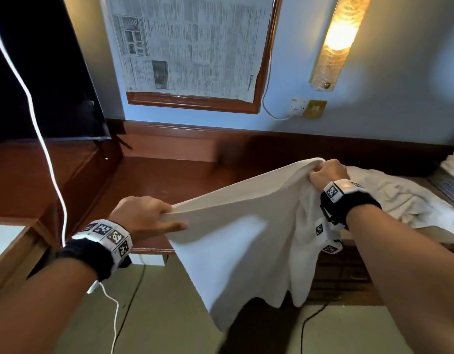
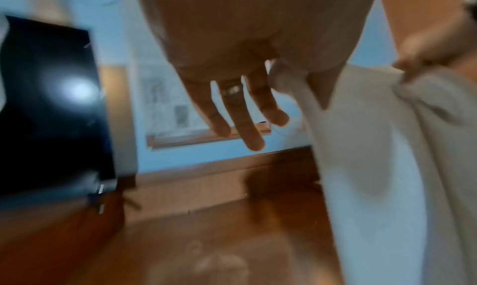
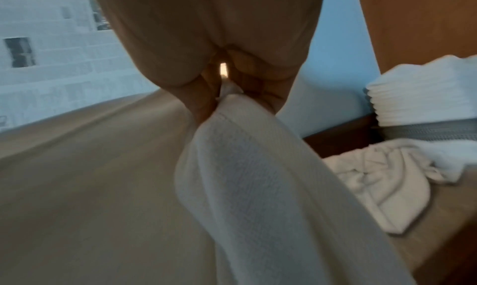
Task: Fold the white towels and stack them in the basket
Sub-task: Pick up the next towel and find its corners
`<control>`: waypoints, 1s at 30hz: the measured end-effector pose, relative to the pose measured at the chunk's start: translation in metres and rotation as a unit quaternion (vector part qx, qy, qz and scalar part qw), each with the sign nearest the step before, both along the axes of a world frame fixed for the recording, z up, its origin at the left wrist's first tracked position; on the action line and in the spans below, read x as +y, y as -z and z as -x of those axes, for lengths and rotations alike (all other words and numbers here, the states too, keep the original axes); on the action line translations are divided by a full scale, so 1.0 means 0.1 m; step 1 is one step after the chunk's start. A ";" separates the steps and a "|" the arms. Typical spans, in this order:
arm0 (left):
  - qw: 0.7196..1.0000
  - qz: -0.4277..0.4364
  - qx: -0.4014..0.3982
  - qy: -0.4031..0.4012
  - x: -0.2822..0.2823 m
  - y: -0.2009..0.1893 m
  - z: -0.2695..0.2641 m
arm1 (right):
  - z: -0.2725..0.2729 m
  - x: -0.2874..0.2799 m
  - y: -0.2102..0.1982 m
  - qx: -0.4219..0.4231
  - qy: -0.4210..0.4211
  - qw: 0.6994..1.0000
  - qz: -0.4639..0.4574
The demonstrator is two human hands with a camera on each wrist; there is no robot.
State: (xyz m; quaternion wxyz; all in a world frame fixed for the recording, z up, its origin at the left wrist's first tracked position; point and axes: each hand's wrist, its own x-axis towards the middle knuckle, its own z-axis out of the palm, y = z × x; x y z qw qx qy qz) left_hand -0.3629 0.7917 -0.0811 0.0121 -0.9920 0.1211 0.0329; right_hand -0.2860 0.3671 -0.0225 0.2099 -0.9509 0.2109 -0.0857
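Note:
A white towel (image 1: 233,241) hangs spread in the air over the front edge of the wooden desk (image 1: 154,180). My left hand (image 1: 146,215) pinches its left top corner between thumb and forefinger, the other fingers (image 2: 247,124) held straight. My right hand (image 1: 325,172) grips the bunched right top corner (image 3: 232,97) in a fist, higher and farther back. A heap of crumpled white towels (image 1: 399,200) lies on the surface to the right. Folded white towels (image 3: 423,93) are stacked in the grey basket (image 3: 438,131) at the far right.
A dark TV screen (image 1: 42,72) stands at the back left of the desk, and a white cable (image 1: 49,162) hangs down in front of it. On the wall are a framed newspaper (image 1: 195,47), a lit lamp (image 1: 338,39) and a socket (image 1: 298,107).

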 end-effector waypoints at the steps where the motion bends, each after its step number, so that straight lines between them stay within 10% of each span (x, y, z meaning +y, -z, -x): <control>1: 0.999 0.012 -0.020 -0.025 0.01 0.07 0.02 | 0.03 0.00 0.06 -0.002 -0.003 1.000 -0.006; 3: 0.980 0.164 -0.066 -0.093 -0.02 0.17 0.04 | 0.09 -0.05 0.18 -0.001 -0.004 1.000 -0.027; 7: 0.850 0.461 -0.177 -0.183 -0.04 0.31 -0.02 | 0.28 -0.12 0.47 0.015 -0.040 0.997 -0.066; 14: 0.821 0.448 -0.141 -0.325 0.22 0.51 -0.12 | 0.52 -0.13 1.06 0.055 -0.091 0.987 -0.119; 22: 0.827 0.361 -0.084 -0.423 0.76 0.95 0.12 | 1.00 -0.43 1.76 0.119 -0.001 0.992 0.030; 30: 0.687 0.489 -0.171 -0.510 1.36 1.19 0.09 | 0.85 -0.43 1.54 -0.082 0.110 0.986 -0.097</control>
